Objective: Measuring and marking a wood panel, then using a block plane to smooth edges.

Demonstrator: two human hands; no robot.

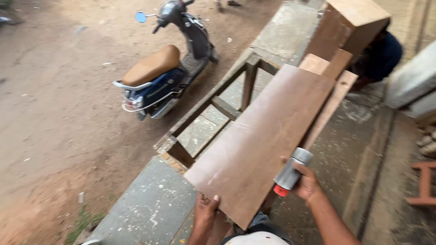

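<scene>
nearest, the left hand (205, 209) grips the near edge of a brown plywood board (261, 140), thumb on top and the other fingers curled under it, so the hand is clamped on the board. just to the right, the right hand (307, 182) is wrapped around a grey metal cylinder (292, 171) with a red near end; its fingers are closed on the cylinder, which touches the board's right edge and points its long axis up and away to the right. the board is a long rectangle, its long axis running from the near left to the far right, lying over a wooden frame (213, 102). beyond its far end sit narrower wooden strips (334, 68) and a tilted wooden box (349, 25). far left, on the dirt ground (54, 90), a blue scooter (165, 68) with a tan seat stands parked.
</scene>
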